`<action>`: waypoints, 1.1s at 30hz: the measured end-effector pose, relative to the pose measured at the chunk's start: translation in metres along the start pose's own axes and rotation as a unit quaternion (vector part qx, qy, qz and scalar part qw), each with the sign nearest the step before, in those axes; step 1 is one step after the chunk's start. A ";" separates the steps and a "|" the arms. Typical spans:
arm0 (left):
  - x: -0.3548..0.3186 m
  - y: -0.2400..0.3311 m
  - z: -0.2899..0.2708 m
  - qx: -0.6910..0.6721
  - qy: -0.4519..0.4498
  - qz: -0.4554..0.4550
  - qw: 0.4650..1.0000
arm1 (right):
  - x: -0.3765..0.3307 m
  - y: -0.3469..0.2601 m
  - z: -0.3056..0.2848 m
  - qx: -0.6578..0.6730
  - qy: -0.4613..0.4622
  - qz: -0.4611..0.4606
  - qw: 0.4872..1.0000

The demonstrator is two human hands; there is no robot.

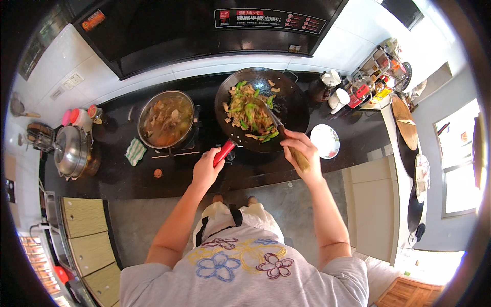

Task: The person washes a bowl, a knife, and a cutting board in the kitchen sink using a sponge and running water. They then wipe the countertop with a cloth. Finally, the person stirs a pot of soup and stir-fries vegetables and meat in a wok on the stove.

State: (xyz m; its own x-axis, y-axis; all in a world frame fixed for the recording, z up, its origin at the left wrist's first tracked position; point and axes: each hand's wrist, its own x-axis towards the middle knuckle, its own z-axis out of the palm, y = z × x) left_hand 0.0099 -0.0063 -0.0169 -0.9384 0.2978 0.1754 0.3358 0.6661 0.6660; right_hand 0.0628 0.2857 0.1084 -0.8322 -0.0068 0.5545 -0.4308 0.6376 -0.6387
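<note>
My left hand [206, 168] is closed round the red handle [224, 153] of a dark wok [294, 107] on the stove. In the wok lies a heap of sliced meat and green pepper [248, 108], mostly toward its left side. Closed on the wooden handle of a spatula [277, 122], my right hand [303, 153] is over the wok's right front rim. The metal end of the spatula reaches into the food, which partly hides its tip. A white plate with a floral rim [325, 141] stands just right of my right hand.
Left of the wok, a pot of brown stew [166, 120] sits on another burner. A striped cloth [135, 152] and a lidded steel pot [73, 148] are farther left. White mugs [338, 98] stand at the back right. A black range hood [199, 36] overhangs the counter.
</note>
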 end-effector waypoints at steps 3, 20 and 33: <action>-0.003 0.000 -0.005 -0.002 -0.025 -0.034 0.999 | 0.003 -0.035 -0.029 -0.035 -0.093 -0.046 0.994; -0.003 -0.001 -0.004 -0.005 0.005 -0.011 1.000 | 0.027 0.020 0.040 -0.132 0.077 -0.061 0.986; -0.001 0.008 -0.004 -0.003 -0.015 -0.031 0.999 | -0.005 -0.034 -0.015 -0.132 -0.201 -0.099 0.966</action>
State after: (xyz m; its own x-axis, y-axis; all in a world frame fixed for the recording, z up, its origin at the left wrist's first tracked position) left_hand 0.0135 -0.0040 -0.0083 -0.9546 0.2759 0.1125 0.2766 0.6804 0.6786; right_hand 0.0870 0.2756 0.1349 -0.8337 -0.4135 0.3660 -0.5357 0.7665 -0.3543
